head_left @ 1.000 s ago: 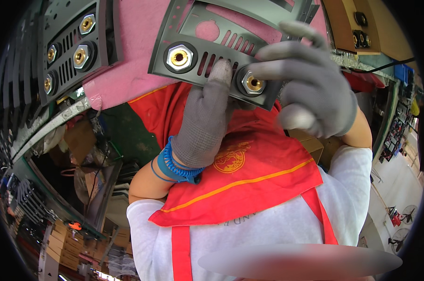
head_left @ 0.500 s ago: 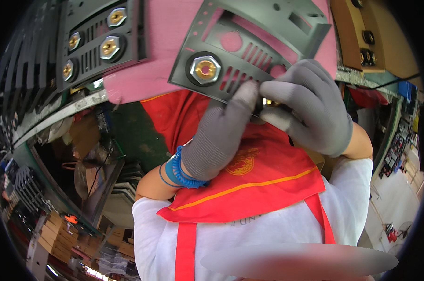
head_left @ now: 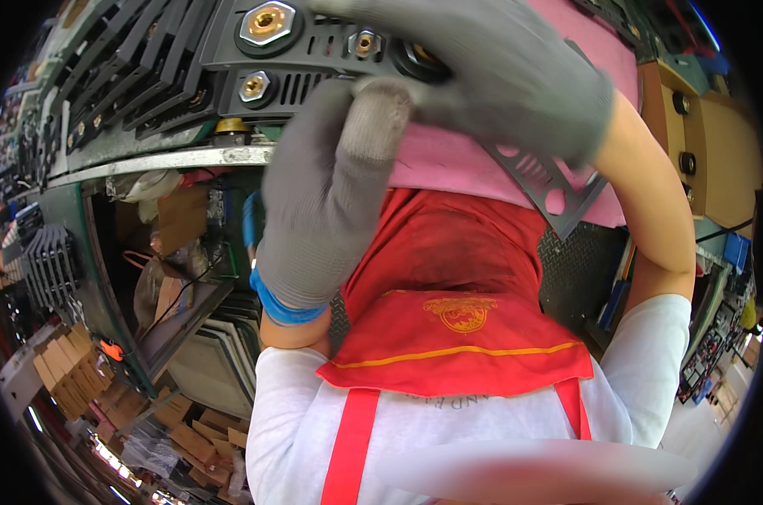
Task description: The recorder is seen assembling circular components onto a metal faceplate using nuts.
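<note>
My left hand, in a grey knit glove, is closed at the near edge of a dark metal panel, its thumb raised beside the curled fingers. My right hand, gloved alike, reaches leftward over that panel; motion blurs its fingers. Beside the right hand, a black ring fitting is partly covered. Nearby are a large hex nut with a brass centre and smaller brass-centred nuts. A second slotted panel lies on the pink sheet, partly beneath my right forearm and hand.
Several dark panels stand in a row at the far left. A pale bench edge runs below them, with a yellow-capped part near it. At the right is a cardboard box with black rings.
The view has swung left. Both hands have left the fitting at the central panel's near edge and are over the left-hand panels. My right arm now stretches across in front of me.
</note>
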The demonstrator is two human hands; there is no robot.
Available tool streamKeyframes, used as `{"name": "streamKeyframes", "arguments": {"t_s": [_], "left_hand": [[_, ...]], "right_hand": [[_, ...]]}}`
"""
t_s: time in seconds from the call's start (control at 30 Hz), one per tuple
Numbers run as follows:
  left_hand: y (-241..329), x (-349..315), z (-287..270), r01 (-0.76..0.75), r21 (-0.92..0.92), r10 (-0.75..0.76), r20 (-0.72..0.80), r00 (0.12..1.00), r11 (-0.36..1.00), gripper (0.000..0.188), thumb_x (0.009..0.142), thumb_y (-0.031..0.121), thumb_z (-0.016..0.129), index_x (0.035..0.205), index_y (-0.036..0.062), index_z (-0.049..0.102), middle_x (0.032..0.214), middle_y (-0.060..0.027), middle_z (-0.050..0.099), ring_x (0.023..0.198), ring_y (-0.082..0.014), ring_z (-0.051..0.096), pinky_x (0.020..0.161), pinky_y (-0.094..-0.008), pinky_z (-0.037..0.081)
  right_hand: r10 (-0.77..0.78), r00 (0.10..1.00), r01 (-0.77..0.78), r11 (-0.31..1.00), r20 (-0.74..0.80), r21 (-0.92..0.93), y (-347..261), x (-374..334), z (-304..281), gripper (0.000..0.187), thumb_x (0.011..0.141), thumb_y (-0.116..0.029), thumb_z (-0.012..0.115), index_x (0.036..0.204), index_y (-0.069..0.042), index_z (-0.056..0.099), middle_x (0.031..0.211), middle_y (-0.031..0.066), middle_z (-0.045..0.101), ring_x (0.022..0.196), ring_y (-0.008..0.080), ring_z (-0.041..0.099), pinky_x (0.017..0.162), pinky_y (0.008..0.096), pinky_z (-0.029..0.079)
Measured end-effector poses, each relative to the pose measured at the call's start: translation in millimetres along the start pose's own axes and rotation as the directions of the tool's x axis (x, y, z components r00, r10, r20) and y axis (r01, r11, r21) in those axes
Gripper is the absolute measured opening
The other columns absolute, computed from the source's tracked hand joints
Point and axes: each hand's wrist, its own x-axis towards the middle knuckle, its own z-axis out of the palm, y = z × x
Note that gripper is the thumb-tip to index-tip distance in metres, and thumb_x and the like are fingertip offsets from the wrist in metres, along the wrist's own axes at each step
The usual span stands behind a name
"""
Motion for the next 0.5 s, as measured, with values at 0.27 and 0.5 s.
{"name": "streamKeyframes", "arguments": {"t_s": [0.27, 0.5], "left_hand": [[-29.9, -9.8, 0.2, 0.261, 0.548, -0.030, -0.394, 0.919, 0.795, 0.029, 0.085, 0.023, 0.073, 0.103, 0.0013, 0.067, 0.103, -0.0161, 0.061, 0.087, -0.0328, 0.063, 0.073, -0.0393, 0.051], [-22.9, 2.1, 5.1, 0.282, 0.509, -0.033, -0.444, 0.896, 0.813, 0.018, 0.089, 0.012, 0.066, 0.100, -0.0026, 0.065, 0.094, -0.0172, 0.064, 0.089, -0.0330, 0.062, 0.080, -0.0411, 0.049]], "right_hand": [[0.174, 0.958, -0.112, 0.958, 0.227, -0.262, 7.8, 50.6, 29.3, 0.052, 0.086, -0.036, 0.062, 0.129, -0.007, 0.054, 0.099, 0.0205, 0.062, 0.097, 0.0364, 0.061, 0.081, 0.0449, 0.050], [-0.073, 0.992, 0.047, 0.970, -0.104, -0.238, 31.3, 7.3, 49.3, 0.040, 0.085, -0.040, 0.064, 0.111, -0.010, 0.064, 0.116, 0.0134, 0.059, 0.109, 0.0328, 0.058, 0.093, 0.0439, 0.047]]}}
